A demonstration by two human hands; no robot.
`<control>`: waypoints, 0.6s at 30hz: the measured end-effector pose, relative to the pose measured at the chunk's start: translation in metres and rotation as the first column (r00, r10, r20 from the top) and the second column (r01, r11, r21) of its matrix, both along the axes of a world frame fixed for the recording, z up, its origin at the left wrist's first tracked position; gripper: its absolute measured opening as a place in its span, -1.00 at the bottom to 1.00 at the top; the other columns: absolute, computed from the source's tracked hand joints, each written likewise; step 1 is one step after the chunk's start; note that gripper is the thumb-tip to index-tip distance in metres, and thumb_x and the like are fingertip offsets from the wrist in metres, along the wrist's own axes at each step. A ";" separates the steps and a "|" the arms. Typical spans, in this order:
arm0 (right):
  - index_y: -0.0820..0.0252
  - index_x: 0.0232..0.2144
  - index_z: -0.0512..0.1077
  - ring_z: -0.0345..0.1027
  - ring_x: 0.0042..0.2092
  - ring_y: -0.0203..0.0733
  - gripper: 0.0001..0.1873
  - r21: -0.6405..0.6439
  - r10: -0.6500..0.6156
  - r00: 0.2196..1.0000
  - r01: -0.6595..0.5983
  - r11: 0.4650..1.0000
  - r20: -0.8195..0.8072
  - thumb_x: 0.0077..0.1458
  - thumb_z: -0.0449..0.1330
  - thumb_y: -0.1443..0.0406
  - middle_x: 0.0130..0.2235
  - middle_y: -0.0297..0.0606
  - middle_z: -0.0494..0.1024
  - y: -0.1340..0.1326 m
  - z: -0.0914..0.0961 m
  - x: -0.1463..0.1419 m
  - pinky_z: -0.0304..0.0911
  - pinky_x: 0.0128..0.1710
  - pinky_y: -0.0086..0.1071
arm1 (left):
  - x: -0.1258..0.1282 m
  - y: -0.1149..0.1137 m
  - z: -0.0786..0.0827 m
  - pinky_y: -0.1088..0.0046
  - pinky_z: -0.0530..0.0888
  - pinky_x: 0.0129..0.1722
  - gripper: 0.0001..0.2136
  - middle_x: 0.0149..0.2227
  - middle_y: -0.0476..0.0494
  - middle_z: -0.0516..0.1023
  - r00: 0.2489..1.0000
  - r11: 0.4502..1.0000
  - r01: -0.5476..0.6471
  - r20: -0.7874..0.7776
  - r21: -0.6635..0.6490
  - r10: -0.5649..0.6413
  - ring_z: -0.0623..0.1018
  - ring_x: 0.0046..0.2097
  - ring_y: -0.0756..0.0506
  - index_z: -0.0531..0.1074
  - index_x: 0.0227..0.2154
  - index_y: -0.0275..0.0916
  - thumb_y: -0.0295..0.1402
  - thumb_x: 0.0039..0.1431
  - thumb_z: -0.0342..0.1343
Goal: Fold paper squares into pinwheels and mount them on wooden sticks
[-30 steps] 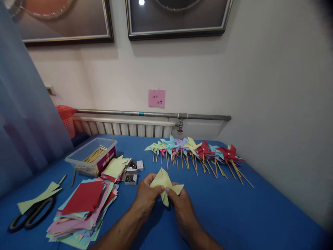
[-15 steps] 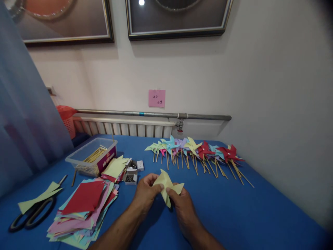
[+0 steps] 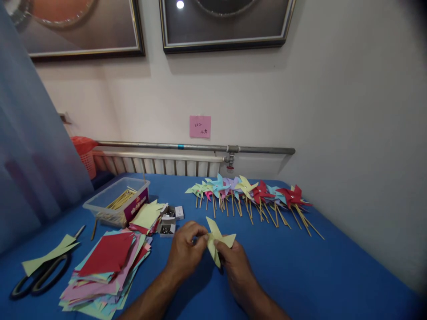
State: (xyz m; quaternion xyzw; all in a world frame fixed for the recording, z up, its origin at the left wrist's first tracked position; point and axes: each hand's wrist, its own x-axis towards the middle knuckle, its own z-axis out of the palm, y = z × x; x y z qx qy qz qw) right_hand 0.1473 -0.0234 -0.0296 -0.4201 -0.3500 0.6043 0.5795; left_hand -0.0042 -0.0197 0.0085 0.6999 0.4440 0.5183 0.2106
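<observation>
A pale yellow paper pinwheel, its points folded in to the middle, is held above the blue tabletop between my hands. My right hand grips it from the right, thumb pressed on the folded centre and fingers behind. At its left edge, my left hand is curled with thumb and forefinger pinched together on the paper. Whether a pin is between those fingertips is hidden. No stick shows on this pinwheel. Left of my left hand stand two small open boxes of metal pins.
Finished pinwheels on sticks lie in a row at the back right. On the left are a coloured paper stack, smaller paper squares, a plastic tub of sticks, and scissors under yellow paper. A radiator lines the wall.
My left hand has shifted slightly left; its thumb has left the pinwheel's centre and now meets the forefinger at the left edge. My right hand keeps its grip.
</observation>
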 end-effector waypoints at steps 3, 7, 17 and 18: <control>0.15 -0.37 0.54 0.46 -0.36 -0.12 -0.68 0.019 0.011 1.000 -0.010 1.000 -0.029 -0.10 0.48 0.11 -0.44 -0.33 0.61 -0.002 0.006 -0.001 0.32 -0.35 -0.36 | 0.000 -0.004 -0.001 0.30 0.40 -0.16 -0.80 -0.31 -0.14 0.63 0.978 0.968 0.002 -0.203 0.253 0.051 0.56 -0.23 -0.13 0.58 -0.36 -0.19 -0.46 0.33 0.08; 0.14 -0.40 0.50 0.34 -0.46 -0.21 -0.72 0.003 -0.009 1.000 0.009 1.000 -0.009 -0.13 0.46 0.16 -0.50 -0.41 0.54 -0.001 0.001 -0.001 0.23 -0.42 -0.38 | 0.001 -0.005 -0.003 0.31 0.38 -0.19 -0.78 -0.29 -0.16 0.63 0.948 0.909 0.023 -0.297 0.416 0.112 0.54 -0.25 -0.12 0.58 -0.32 -0.20 -0.52 0.37 0.05; 0.15 -0.40 0.54 0.35 -0.43 -0.18 -0.76 0.002 0.041 0.999 -0.041 0.999 -0.020 -0.13 0.44 0.18 -0.48 -0.37 0.56 -0.008 0.016 -0.001 0.25 -0.39 -0.37 | -0.004 -0.002 0.003 0.28 0.26 -0.25 -0.75 -0.33 -0.13 0.57 0.867 0.831 0.072 -0.446 0.552 0.221 0.44 -0.29 -0.12 0.54 -0.38 -0.22 -0.53 0.39 0.03; 0.15 -0.41 0.53 0.36 -0.42 -0.18 -0.75 -0.005 0.045 0.999 -0.045 0.999 -0.026 -0.13 0.44 0.18 -0.48 -0.37 0.56 -0.008 0.018 -0.001 0.26 -0.39 -0.37 | -0.005 -0.002 0.003 0.28 0.26 -0.25 -0.75 -0.33 -0.13 0.57 0.861 0.826 0.078 -0.456 0.558 0.227 0.43 -0.29 -0.12 0.54 -0.38 -0.22 -0.53 0.39 0.03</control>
